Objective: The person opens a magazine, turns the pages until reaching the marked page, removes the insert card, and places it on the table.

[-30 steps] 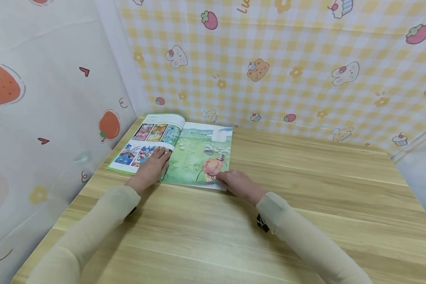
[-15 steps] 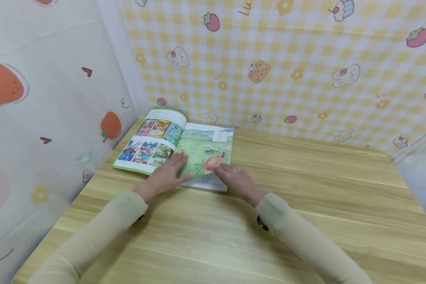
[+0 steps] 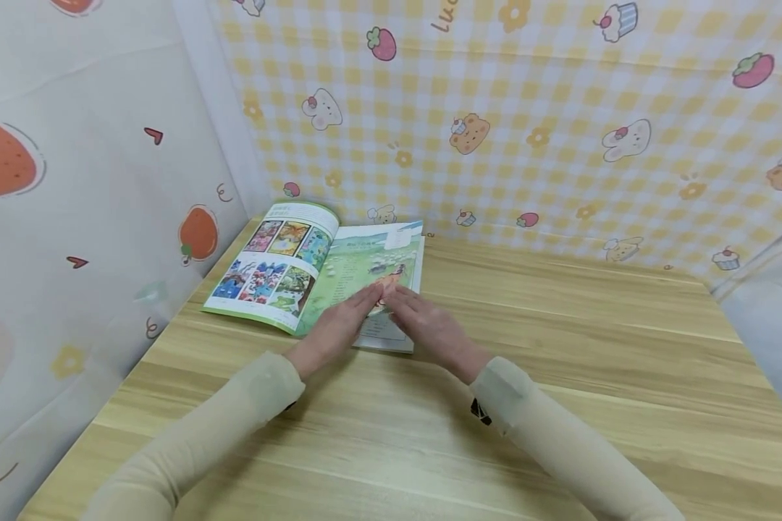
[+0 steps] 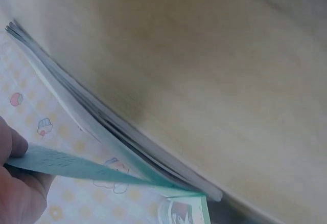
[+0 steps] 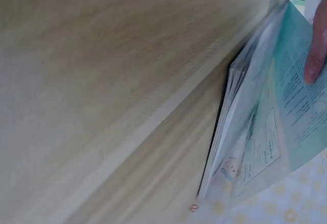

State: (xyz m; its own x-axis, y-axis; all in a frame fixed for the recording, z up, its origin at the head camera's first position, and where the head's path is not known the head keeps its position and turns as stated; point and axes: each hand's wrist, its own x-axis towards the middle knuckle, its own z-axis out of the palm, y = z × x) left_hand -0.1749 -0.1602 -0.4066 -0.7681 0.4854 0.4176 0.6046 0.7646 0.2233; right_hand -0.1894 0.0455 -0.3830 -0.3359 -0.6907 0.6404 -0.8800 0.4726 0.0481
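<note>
An open picture book [image 3: 287, 210] lies at the back left of the table, its left side covered with small colourful pictures. Its right-hand page [image 3: 358, 264], green with sheep and an orange figure, is raised off the pages beneath. My left hand [image 3: 332, 324] reaches over the book and pinches the lifted page near its right edge; the left wrist view shows the page between thumb and finger. My right hand [image 3: 438, 334] holds the same edge, its thumb [image 5: 315, 63] against the page's underside. In the head view the fingertips of both hands meet.
The wood-grain table [image 3: 560, 362] extends to the right and front of the book. A yellow checked cloth [image 3: 528, 87] with cartoon prints hangs behind, and a white printed cloth [image 3: 117, 202] hangs along the left side.
My left hand has moved right, from the left page across to the right page's edge, meeting my right hand. The right page has lifted, and the right hand stays at its edge.
</note>
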